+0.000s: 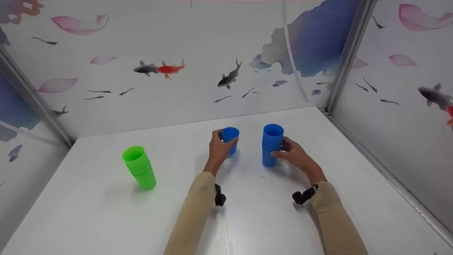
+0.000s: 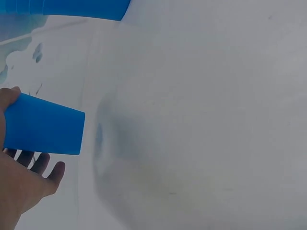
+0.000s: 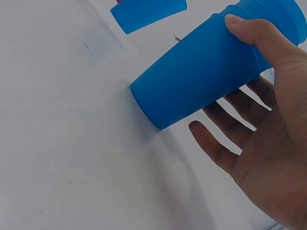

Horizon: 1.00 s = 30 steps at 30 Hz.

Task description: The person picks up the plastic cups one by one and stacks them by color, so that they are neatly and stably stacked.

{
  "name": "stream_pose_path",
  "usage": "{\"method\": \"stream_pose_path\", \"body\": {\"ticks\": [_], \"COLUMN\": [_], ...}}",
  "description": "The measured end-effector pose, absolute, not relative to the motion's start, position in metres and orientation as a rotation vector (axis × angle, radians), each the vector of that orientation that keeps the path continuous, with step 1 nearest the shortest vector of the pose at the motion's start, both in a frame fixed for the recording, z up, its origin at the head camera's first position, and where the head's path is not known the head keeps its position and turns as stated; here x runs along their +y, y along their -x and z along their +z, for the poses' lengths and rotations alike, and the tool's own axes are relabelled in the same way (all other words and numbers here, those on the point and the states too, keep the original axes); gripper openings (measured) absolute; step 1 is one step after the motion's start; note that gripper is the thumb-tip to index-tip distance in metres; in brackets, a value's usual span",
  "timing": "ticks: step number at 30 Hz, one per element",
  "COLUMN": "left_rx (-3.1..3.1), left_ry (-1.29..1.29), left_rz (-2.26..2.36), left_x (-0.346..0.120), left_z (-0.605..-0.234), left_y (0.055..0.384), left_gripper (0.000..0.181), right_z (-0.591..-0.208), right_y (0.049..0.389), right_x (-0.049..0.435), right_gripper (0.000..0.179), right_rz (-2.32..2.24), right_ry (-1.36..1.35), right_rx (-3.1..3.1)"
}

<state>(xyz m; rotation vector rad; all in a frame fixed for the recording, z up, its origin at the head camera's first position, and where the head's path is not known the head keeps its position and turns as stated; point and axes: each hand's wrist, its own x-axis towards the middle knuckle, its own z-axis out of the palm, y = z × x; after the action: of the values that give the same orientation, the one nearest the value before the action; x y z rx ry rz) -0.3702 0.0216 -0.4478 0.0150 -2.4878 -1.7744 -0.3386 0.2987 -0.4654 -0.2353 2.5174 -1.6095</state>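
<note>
My left hand [image 1: 218,150] grips a single blue cup [image 2: 45,125] by its upper part, thumb on one side and fingers on the other. The left wrist view shows a gap between the cup's base and its shadow on the table. To the right stands a stack of nested blue cups [image 1: 270,156], upright with the open mouth up. My right hand [image 1: 299,156] holds this stack from its right side, the thumb [image 3: 261,36] lying across it near the rims. In the right wrist view, the stack's base meets the tabletop.
A stack of nested green cups [image 1: 144,173] stands mouth up on the left part of the white table [image 1: 247,219]. Behind the table rises a white wall [image 1: 198,102] printed with fish and petals. Another printed panel [image 1: 382,117] borders the right side.
</note>
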Motion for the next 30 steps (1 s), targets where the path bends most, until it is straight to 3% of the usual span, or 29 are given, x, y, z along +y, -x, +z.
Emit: {"method": "stream_pose_path", "body": {"ticks": [4, 16, 30], "left_rx": [-2.5, -2.485, -2.487], "left_ry": [-0.013, 0.148, 0.348], "left_rz": [-1.765, -1.742, -1.681], "left_x": [0.018, 0.02, 0.043], "left_z": [-0.44, -0.402, -0.351], "left_y": [0.367, 0.361, 0.352], "left_gripper": [0.074, 0.074, 0.073], "right_z": [-0.466, -0.465, -0.464], "right_y": [0.339, 0.339, 0.34], "right_x": [0.298, 0.298, 0.296], "right_gripper": [0.09, 0.102, 0.098], "right_rz": [-1.61, -1.589, -1.578], "right_ry": [0.248, 0.197, 0.162], "right_rx": [2.519, 2.516, 2.515]}}
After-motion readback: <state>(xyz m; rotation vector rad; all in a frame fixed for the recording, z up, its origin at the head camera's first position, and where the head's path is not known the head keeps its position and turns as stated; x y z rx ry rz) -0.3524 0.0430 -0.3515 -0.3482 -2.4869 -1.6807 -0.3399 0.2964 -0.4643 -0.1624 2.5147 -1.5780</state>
